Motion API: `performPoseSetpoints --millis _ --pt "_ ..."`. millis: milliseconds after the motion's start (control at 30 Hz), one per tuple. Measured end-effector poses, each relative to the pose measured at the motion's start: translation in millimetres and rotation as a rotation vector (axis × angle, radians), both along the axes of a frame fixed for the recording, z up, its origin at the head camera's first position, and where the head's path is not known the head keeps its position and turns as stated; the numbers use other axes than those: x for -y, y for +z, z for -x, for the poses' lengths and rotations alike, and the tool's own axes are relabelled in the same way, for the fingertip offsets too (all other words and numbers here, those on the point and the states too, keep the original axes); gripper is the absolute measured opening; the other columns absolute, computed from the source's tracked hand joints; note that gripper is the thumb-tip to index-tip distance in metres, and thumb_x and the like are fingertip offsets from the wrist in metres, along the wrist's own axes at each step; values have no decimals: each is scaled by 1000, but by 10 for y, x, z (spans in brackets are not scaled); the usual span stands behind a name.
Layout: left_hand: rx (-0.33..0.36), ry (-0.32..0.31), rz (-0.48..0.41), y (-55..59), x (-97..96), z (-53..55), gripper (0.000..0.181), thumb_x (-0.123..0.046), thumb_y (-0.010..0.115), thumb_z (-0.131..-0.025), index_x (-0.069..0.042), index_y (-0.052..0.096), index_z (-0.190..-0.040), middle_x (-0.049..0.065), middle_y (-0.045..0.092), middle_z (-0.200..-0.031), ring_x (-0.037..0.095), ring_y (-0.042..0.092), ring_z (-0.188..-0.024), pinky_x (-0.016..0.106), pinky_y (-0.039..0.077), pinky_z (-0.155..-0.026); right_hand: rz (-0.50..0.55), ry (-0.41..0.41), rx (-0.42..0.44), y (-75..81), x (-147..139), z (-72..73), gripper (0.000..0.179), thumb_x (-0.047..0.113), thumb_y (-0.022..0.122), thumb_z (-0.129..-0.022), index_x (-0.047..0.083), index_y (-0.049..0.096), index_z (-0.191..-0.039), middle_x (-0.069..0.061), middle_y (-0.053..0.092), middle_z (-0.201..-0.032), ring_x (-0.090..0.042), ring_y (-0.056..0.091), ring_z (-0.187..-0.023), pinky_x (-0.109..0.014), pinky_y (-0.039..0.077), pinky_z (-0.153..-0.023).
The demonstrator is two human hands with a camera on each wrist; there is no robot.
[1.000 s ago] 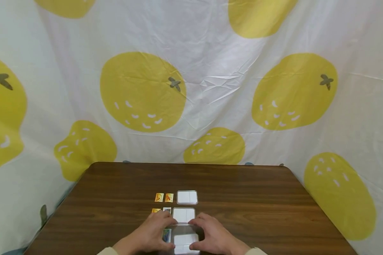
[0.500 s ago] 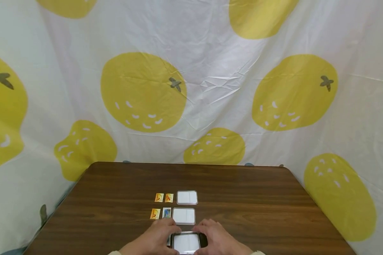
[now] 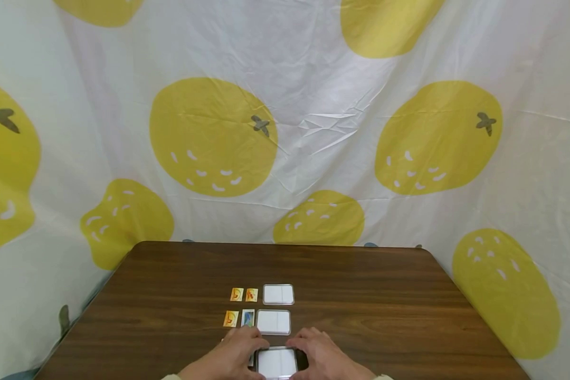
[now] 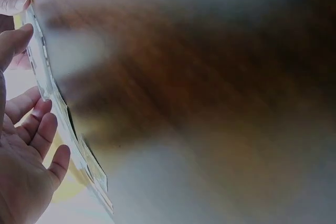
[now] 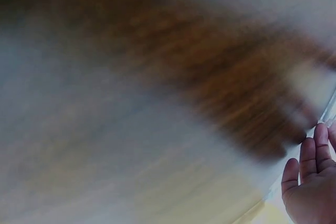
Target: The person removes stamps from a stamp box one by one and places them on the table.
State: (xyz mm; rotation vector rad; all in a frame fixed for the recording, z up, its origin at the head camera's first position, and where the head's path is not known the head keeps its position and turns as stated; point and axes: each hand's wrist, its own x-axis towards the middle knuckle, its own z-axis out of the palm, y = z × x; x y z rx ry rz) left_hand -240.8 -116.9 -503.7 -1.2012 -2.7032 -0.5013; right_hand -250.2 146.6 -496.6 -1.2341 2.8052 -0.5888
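A clear plastic case with a white inside (image 3: 277, 363) lies at the near edge of the head view, between my two hands. My left hand (image 3: 235, 352) grips its left side, index finger at the far corner and thumb at the near one. On the opposite side my right hand (image 3: 323, 353) holds it the same way. In the left wrist view, the case's transparent edge (image 4: 42, 59) shows between thumb and fingers, with the other fingers loosely bent. Only part of the right hand (image 5: 310, 182) appears in the right wrist view. A card beside the case is mostly hidden behind the left hand.
Two similar cases stand farther back, a middle one (image 3: 273, 322) and a far one (image 3: 278, 294). Left of them lie small orange cards (image 3: 236, 294) and a blue-pictured card (image 3: 248, 317). The brown wooden table (image 3: 361, 295) ends at a lemon-patterned curtain (image 3: 313, 158).
A clear cover held over the nearest case has come down onto it, and both hands have drawn slightly closer together and nearer. Over the last half second they have hardly moved.
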Motion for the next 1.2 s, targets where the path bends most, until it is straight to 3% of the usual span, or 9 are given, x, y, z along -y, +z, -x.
performPoseSetpoints --millis 400,667,867,1067,1200 --pt "-54 -2 14 -2 1 -17 54 -52 84 -71 -14 71 -107 -9 55 -96 6 50 -89 27 38 -73 7 17 -26 -24 2 -10 60 48 83 -75 14 67 -122 9 59 -110 -6 50 -100 -34 43 -83" --pt "-20 19 27 -1 -18 -24 53 -52 85 -70 -15 72 -107 -11 54 -94 5 50 -88 26 36 -72 -15 4 22 9 6 -6 61 48 82 -77 13 66 -125 10 58 -112 -6 50 -102 -35 43 -86" --pt "-5 22 44 38 -45 -26 56 -55 83 -71 -15 72 -109 -11 54 -95 6 50 -88 29 38 -75 -30 2 -32 13 -3 -17 61 47 83 -75 13 68 -122 9 59 -109 -7 51 -100 -33 42 -83" --pt "68 33 48 50 -41 -32 58 -52 83 -72 -15 72 -114 -10 54 -98 6 49 -90 31 39 -76 -29 7 -31 4 -5 -14 61 49 83 -76 13 68 -122 9 58 -108 -7 50 -99 -31 42 -82" --pt "45 13 19 46 -40 -39 53 -44 86 -72 -14 73 -114 -9 56 -98 6 50 -89 29 38 -73 -32 4 -12 17 -5 -24 58 48 81 -78 13 69 -123 10 58 -107 -6 50 -98 -31 42 -82"
